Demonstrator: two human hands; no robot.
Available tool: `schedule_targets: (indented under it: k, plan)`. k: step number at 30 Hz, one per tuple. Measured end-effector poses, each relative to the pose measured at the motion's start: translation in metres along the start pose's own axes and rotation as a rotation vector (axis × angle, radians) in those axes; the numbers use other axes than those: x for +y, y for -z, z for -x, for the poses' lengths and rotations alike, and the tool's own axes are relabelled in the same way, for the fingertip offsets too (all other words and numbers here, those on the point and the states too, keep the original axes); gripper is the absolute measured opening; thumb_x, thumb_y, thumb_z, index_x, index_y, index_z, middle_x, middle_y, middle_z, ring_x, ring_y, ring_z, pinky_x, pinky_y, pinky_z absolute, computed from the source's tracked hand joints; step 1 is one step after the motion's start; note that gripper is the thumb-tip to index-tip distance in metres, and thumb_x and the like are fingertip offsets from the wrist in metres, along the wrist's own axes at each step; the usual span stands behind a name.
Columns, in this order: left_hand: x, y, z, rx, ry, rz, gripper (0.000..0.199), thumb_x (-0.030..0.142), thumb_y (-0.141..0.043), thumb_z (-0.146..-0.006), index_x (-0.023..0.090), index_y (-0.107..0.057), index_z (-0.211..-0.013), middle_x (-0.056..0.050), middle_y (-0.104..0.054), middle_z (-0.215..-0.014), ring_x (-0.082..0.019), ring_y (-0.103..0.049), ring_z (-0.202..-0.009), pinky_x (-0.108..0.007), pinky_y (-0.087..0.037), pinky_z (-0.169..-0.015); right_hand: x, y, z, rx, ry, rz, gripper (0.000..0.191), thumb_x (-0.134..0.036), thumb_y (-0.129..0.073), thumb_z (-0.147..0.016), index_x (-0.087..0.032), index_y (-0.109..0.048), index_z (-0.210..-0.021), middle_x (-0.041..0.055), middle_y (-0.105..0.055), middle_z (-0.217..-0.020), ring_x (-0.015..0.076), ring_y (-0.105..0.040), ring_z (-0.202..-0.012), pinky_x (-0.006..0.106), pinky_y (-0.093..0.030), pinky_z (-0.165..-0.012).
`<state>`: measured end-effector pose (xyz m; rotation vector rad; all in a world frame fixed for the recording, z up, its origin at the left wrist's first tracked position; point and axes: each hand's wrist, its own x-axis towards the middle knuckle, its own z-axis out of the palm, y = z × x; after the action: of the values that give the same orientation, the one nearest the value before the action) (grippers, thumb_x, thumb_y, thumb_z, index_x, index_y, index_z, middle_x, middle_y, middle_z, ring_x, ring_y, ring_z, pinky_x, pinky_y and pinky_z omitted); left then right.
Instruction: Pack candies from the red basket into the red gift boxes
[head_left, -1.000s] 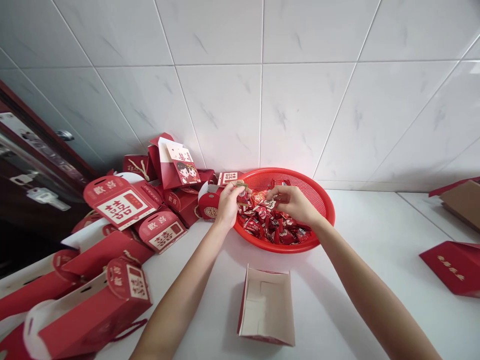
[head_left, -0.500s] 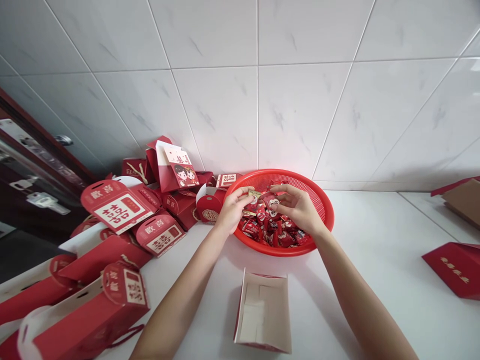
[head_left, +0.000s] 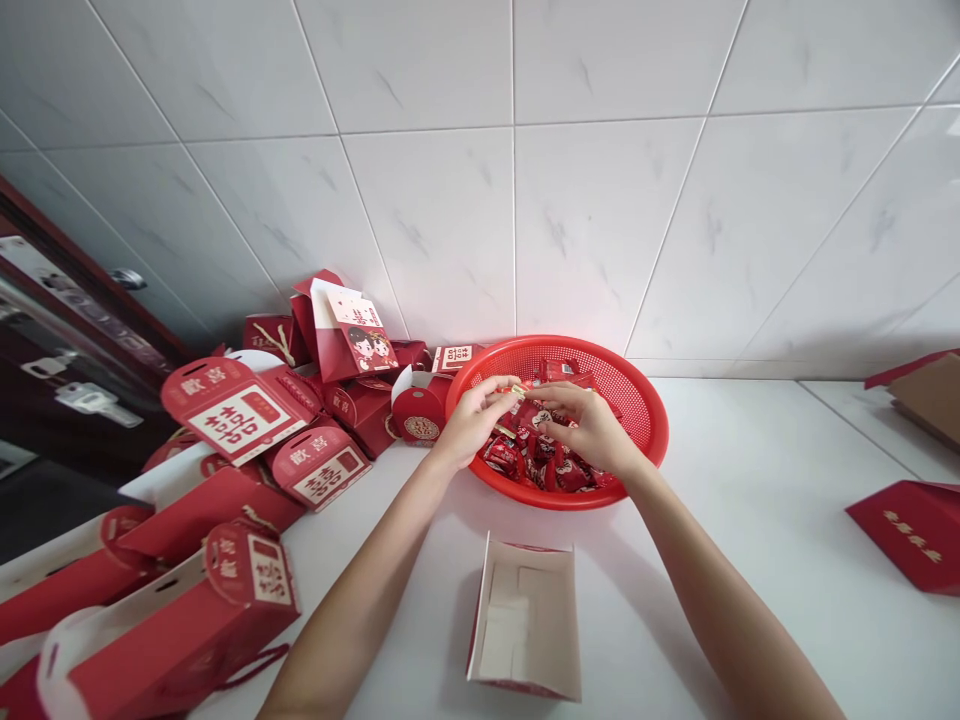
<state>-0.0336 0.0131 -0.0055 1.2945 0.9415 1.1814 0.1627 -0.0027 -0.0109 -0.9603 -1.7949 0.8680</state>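
Note:
My left hand (head_left: 472, 425) is over the left side of a red plastic basket (head_left: 654, 430), its thumb and fingers closed on a small gold-ended wrapped candy (head_left: 517, 392). From the right, my right hand (head_left: 589, 430) reaches in, thumb and fingers on either side of a red candy packet (head_left: 531, 414). Its fingertips come close to those of my left hand. Several red wrapped candies (head_left: 570, 474) lie beneath both hands, partly hidden by them. In front of the basket stands an open paper box (head_left: 525, 625), with its pale inside showing and no candy visible in it.
Red gift boxes (head_left: 240, 420) are piled on the left, several with open flaps. One large open box (head_left: 172, 640) lies at the near left. At the right edge are a red box (head_left: 911, 535) and a brown carton (head_left: 930, 405). A tiled wall (head_left: 585, 230) rises behind the basket.
My right hand has moved left, towards my left hand, and the red packet between its fingers has shifted with it. More candies show at the basket's back. The open box stays put.

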Motion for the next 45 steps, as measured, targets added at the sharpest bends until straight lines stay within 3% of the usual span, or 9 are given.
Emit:
schedule_targets:
  k: [3,8,14,18,25,29,35,39,45]
  plan:
    - [0.000,0.002,0.001,-0.084,0.032,0.000,0.045,0.020,-0.086,-0.065,0.021,-0.074,-0.108,-0.006,-0.078,-0.104,-0.024,-0.071,-0.105,-0.033,-0.055,-0.090,0.001,0.000,0.001,-0.007,0.018,0.051,0.043,-0.009,-0.065,-0.078,-0.028,-0.080,-0.113,0.0074,-0.073,-0.128,0.0289,-0.067,-0.120,0.047,-0.055,-0.103]
    - [0.000,0.002,0.001,-0.064,0.023,0.014,0.052,0.013,-0.086,-0.061,0.020,-0.072,-0.111,-0.007,-0.078,-0.106,-0.026,-0.072,-0.105,-0.035,-0.056,-0.091,0.000,0.000,0.001,0.047,-0.068,0.012,0.043,-0.021,-0.072,-0.080,-0.022,-0.071,-0.124,0.0115,-0.074,-0.122,0.0286,-0.072,-0.107,0.048,-0.057,-0.095]
    - [0.000,0.001,0.000,0.037,0.048,0.071,0.054,0.016,-0.086,-0.062,0.018,-0.072,-0.114,-0.007,-0.078,-0.101,-0.023,-0.072,-0.096,-0.032,-0.056,-0.082,-0.005,0.006,0.002,0.111,-0.223,-0.168,0.029,-0.039,-0.080,-0.074,-0.020,-0.068,-0.092,0.0078,-0.076,-0.090,0.0249,-0.073,-0.084,0.040,-0.060,-0.074]
    - [0.000,0.002,-0.001,0.020,0.068,0.114,0.048,0.017,-0.082,-0.066,0.019,-0.075,-0.114,-0.008,-0.078,-0.105,-0.022,-0.071,-0.100,-0.031,-0.054,-0.087,-0.012,0.010,0.003,0.152,-0.203,-0.260,0.025,-0.036,-0.076,-0.076,-0.021,-0.071,-0.095,0.0045,-0.075,-0.087,0.0214,-0.071,-0.081,0.035,-0.058,-0.073]
    - [0.001,0.003,0.000,-0.003,0.132,0.084,0.053,0.021,-0.088,-0.069,0.021,-0.071,-0.119,-0.007,-0.079,-0.100,-0.020,-0.072,-0.087,-0.028,-0.054,-0.073,-0.007,0.007,0.003,-0.057,-0.204,-0.200,0.032,-0.032,-0.075,-0.078,-0.022,-0.067,-0.107,-0.0032,-0.064,-0.072,0.0171,-0.065,-0.067,0.033,-0.055,-0.065]
    - [0.002,0.002,0.001,-0.053,0.073,0.059,0.035,0.024,-0.089,-0.070,0.020,-0.075,-0.101,-0.008,-0.079,-0.104,-0.022,-0.073,-0.096,-0.030,-0.056,-0.081,0.000,0.006,0.002,0.017,-0.231,-0.225,0.029,-0.034,-0.080,-0.075,-0.022,-0.061,-0.094,-0.0001,-0.069,-0.077,0.0187,-0.069,-0.071,0.035,-0.059,-0.067]
    - [0.002,0.000,0.001,-0.097,0.036,0.034,0.039,0.027,-0.092,-0.067,0.020,-0.079,-0.103,-0.009,-0.081,-0.104,-0.026,-0.072,-0.106,-0.035,-0.056,-0.093,-0.003,0.009,0.002,0.042,-0.278,-0.302,0.031,-0.035,-0.083,-0.073,-0.022,-0.063,-0.093,0.0009,-0.072,-0.080,0.0178,-0.070,-0.065,0.035,-0.061,-0.067]
    - [0.003,0.000,0.001,-0.172,0.009,0.007,0.032,0.032,-0.091,-0.070,0.018,-0.082,-0.097,-0.009,-0.081,-0.101,-0.024,-0.073,-0.096,-0.034,-0.059,-0.088,-0.006,0.009,0.003,0.028,-0.292,-0.298,0.028,-0.033,-0.083,-0.073,-0.022,-0.064,-0.090,0.0014,-0.073,-0.086,0.0177,-0.071,-0.065,0.035,-0.061,-0.067]
    - [0.004,0.001,0.002,-0.201,0.113,0.027,0.033,0.034,-0.087,-0.076,0.019,-0.081,-0.105,-0.009,-0.079,-0.099,-0.022,-0.072,-0.084,-0.032,-0.062,-0.071,-0.007,0.010,0.003,0.034,-0.279,-0.359,0.030,-0.038,-0.084,-0.074,-0.022,-0.062,-0.087,0.0002,-0.072,-0.083,0.0192,-0.074,-0.069,0.037,-0.064,-0.073]
